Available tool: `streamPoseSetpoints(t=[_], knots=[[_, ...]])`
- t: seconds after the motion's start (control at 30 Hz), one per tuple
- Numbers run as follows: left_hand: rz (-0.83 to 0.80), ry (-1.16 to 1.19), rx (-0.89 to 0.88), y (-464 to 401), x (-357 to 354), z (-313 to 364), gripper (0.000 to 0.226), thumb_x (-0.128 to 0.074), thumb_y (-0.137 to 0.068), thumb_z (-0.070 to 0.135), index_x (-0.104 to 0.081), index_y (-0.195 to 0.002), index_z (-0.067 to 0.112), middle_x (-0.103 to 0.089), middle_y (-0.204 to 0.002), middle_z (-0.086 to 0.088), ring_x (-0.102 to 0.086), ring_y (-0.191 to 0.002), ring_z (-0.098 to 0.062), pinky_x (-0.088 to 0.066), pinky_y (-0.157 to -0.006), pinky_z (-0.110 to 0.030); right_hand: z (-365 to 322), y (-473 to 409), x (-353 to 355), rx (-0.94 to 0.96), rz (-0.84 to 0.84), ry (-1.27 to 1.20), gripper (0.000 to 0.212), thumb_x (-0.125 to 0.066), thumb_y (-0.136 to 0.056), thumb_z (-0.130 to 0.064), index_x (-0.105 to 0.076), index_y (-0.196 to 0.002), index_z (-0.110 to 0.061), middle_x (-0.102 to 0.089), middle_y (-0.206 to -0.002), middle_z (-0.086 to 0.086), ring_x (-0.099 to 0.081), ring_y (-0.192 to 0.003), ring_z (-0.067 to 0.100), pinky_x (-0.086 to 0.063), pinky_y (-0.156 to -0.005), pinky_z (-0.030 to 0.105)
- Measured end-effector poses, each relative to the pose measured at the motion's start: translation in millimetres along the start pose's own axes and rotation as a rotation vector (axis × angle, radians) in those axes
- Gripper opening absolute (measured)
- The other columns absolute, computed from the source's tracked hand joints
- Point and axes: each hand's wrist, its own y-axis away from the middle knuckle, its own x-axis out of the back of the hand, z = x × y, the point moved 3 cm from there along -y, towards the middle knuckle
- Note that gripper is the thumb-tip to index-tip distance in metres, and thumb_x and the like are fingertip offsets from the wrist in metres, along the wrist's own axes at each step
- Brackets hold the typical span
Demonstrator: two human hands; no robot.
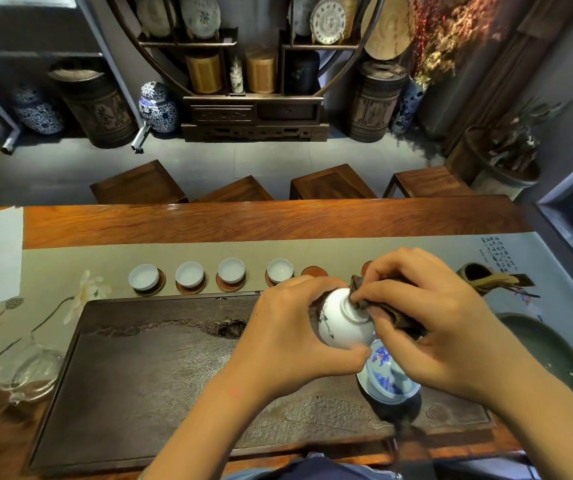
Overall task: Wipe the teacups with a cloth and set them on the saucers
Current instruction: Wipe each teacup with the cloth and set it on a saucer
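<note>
We hold a white teacup (pixel 345 323) in our left hand (pixel 288 327), fingers curled around its bowl, so that its foot points up and to the right. Our right hand (pixel 430 317) pinches a dark brown cloth (pixel 396 315) and presses it against the foot of the cup. Both hands are above the right part of a dark carved tea tray (pixel 160 362) that lies on the wooden table (pixel 243 221).

Just below the held cup, a blue and white bowl (pixel 387 374) stands on the tray, partly hidden by our right hand.

Beyond the far edge of the tray, on a grey table runner (pixel 70 261), four white teacups sit in a row on brown saucers: one at the far left (pixel 144 277), the next (pixel 190 274), a third (pixel 231 270) and a fourth (pixel 280 270). To the right of these lies a bare saucer (pixel 314 271), and another saucer (pixel 366 267) shows partly behind our right hand.

A glass pitcher (pixel 32 368) stands at the near left, beside the tray. A dark green dish (pixel 548 355) lies at the right edge.
</note>
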Motion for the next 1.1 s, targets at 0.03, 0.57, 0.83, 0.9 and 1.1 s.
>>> streamPoseSetpoints(t=[0.03,0.57,0.83,0.9,1.1], knots=[[0.003,-0.003,0.001,0,-1,-1,0.049,-0.084,-0.056,0.033,-0.069,-0.103,0.028,-0.069,-0.091,0.006,-0.064,-0.086,-0.011,-0.048,-0.073,-0.032,0,0,-1,-0.004,0.0,0.004,0.015,-0.064,-0.073,0.0,-0.071,-0.086,-0.003,-0.061,-0.091,0.011,-0.058,-0.081,0.027,-0.047,-0.069,0.038],[0.04,-0.004,0.011,-3,0,-4,0.051,-0.085,-0.054,0.035,-0.069,-0.102,0.03,-0.07,-0.094,0.012,-0.063,-0.091,-0.004,-0.046,-0.076,-0.021,12,-3,19,-0.339,0.287,-0.498,0.016,-0.059,-0.083,-0.006,-0.067,-0.091,-0.017,-0.066,-0.092,-0.005,-0.063,-0.09,0.009,-0.045,-0.079,0.013],[0.082,0.015,-0.012,-5,5,6,0.044,-0.078,-0.053,0.036,-0.069,-0.096,0.032,-0.069,-0.084,0.013,-0.064,-0.081,-0.007,-0.05,-0.069,-0.024,-2,-4,0,-0.312,0.228,-0.406,0.016,-0.069,-0.077,-0.009,-0.07,-0.091,-0.017,-0.066,-0.096,-0.004,-0.063,-0.096,0.01,-0.048,-0.084,0.019],[0.091,0.008,-0.019,-4,6,7,0.045,-0.076,-0.053,0.038,-0.069,-0.097,0.03,-0.068,-0.084,0.012,-0.064,-0.08,-0.009,-0.049,-0.068,-0.028,-5,-3,-2,-0.289,0.225,-0.333,0.015,-0.068,-0.079,-0.011,-0.073,-0.093,-0.015,-0.065,-0.097,-0.004,-0.061,-0.097,0.005,-0.046,-0.084,0.015],[0.09,0.042,-0.017,-3,4,4,0.047,-0.073,-0.054,0.037,-0.07,-0.1,0.028,-0.069,-0.085,0.009,-0.065,-0.08,-0.011,-0.051,-0.069,-0.032,-11,2,-5,-0.235,0.117,-0.202,0.028,-0.065,-0.08,-0.017,-0.073,-0.107,-0.013,-0.062,-0.108,0.001,-0.059,-0.104,0.013,-0.05,-0.088,0.031]])
